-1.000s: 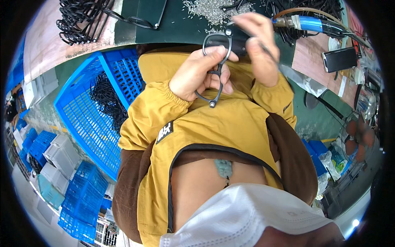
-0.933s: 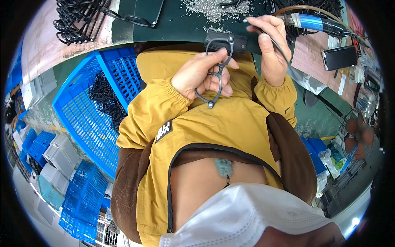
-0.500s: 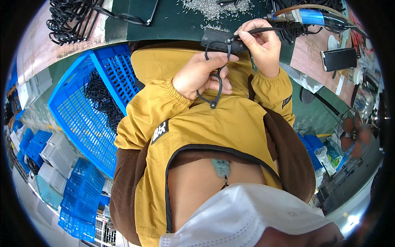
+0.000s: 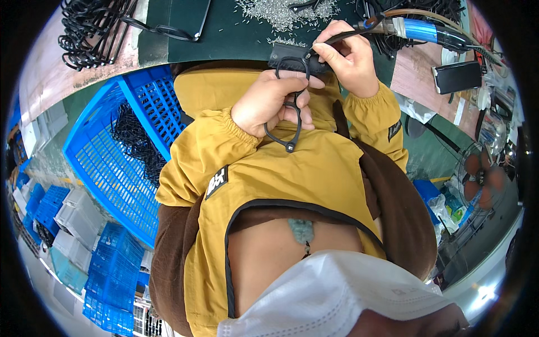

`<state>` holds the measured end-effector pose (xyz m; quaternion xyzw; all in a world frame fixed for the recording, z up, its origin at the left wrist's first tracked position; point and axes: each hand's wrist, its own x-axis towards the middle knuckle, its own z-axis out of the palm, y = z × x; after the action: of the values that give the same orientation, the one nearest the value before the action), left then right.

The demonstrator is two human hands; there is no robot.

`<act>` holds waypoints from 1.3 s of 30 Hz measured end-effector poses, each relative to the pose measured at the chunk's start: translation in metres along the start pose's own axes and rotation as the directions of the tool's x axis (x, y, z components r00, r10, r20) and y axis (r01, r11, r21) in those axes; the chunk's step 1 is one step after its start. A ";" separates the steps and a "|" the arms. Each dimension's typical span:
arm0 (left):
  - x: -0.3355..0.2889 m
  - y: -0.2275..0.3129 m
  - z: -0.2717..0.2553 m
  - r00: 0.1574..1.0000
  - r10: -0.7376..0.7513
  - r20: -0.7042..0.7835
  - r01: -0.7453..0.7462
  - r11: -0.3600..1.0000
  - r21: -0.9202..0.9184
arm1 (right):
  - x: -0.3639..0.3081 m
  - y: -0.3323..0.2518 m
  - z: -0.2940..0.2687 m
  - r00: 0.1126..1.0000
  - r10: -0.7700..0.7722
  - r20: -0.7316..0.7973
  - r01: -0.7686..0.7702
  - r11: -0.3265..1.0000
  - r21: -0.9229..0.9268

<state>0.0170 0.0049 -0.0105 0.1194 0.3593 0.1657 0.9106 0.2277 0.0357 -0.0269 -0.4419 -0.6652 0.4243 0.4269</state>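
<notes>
A black eyeglasses front (image 4: 298,119) is gripped in my left hand (image 4: 255,104), its fingers closed round the middle and passing through the rims. One end of it rests at a small dark block (image 4: 289,53) on the bench edge; the other end points toward my body. My right hand (image 4: 353,62) pinches a black temple arm (image 4: 338,37) between thumb and fingers. The temple's end meets the upper hinge of the front; whether a screw joins them is too small to tell.
Loose small screws (image 4: 286,16) lie heaped on the green bench mat (image 4: 236,42). A blue power screwdriver (image 4: 420,30) lies at right, near a black phone-like slab (image 4: 457,77). Black eyeglass parts (image 4: 92,31) pile up at far left. Blue crates (image 4: 106,163) and a fan (image 4: 483,177) flank me.
My right hand has shifted slightly left and up with the temple, against the front's hinge. The whole view has shifted a little; my left hand keeps its grip.
</notes>
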 end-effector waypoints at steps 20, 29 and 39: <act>0.000 0.007 -0.008 1.000 0.016 0.012 -0.017 0.993 0.119 | -0.001 -0.006 -0.005 0.979 0.128 0.156 -0.110 0.987 -0.116; -0.012 0.020 -0.025 0.911 0.395 -0.116 -0.384 0.917 0.105 | 0.157 -0.029 0.034 0.897 -0.370 0.241 0.359 0.294 -0.886; -0.014 0.032 -0.030 0.793 0.576 -0.199 -0.569 0.817 0.094 | 0.054 -0.065 -0.004 0.949 -0.294 -0.117 0.222 0.881 -0.417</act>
<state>-0.0204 0.0321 -0.0130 0.2166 0.4065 0.4402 0.7708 0.2040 0.0716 0.0457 -0.4626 -0.7501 0.1782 0.4378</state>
